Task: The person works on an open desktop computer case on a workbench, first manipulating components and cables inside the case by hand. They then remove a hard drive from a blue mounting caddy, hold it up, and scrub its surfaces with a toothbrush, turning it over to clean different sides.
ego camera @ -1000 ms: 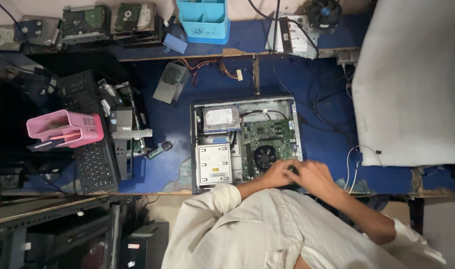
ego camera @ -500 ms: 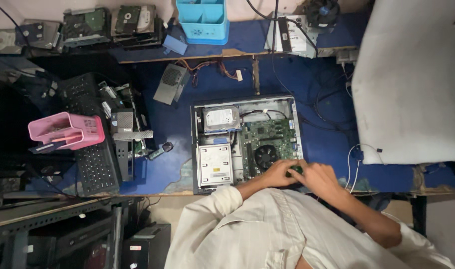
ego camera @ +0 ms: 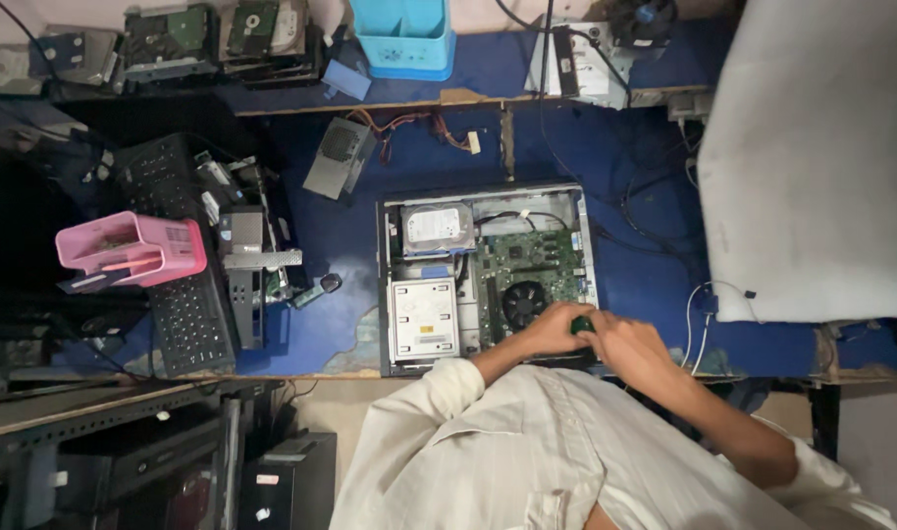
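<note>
An open desktop computer case (ego camera: 390, 285) lies flat on the blue table. Inside it are a hard drive (ego camera: 437, 228), an optical drive (ego camera: 423, 318), a green motherboard (ego camera: 537, 263) and a black cooler fan (ego camera: 523, 300). Both hands meet at the case's near right corner. My left hand (ego camera: 549, 331) and my right hand (ego camera: 633, 349) are closed together around a small dark green object (ego camera: 583, 323), just right of the fan. What lies under the hands is hidden.
Left of the case lie a black keyboard (ego camera: 179, 304), a pink tray (ego camera: 134, 250), metal brackets and a loose power supply (ego camera: 339, 157). Hard drives (ego camera: 164, 37) and a blue bin (ego camera: 404, 34) line the back. A large white panel (ego camera: 812, 167) fills the right, with cables beside it.
Both hands stay at the same corner of the case, with only slight shifts of the fingers.
</note>
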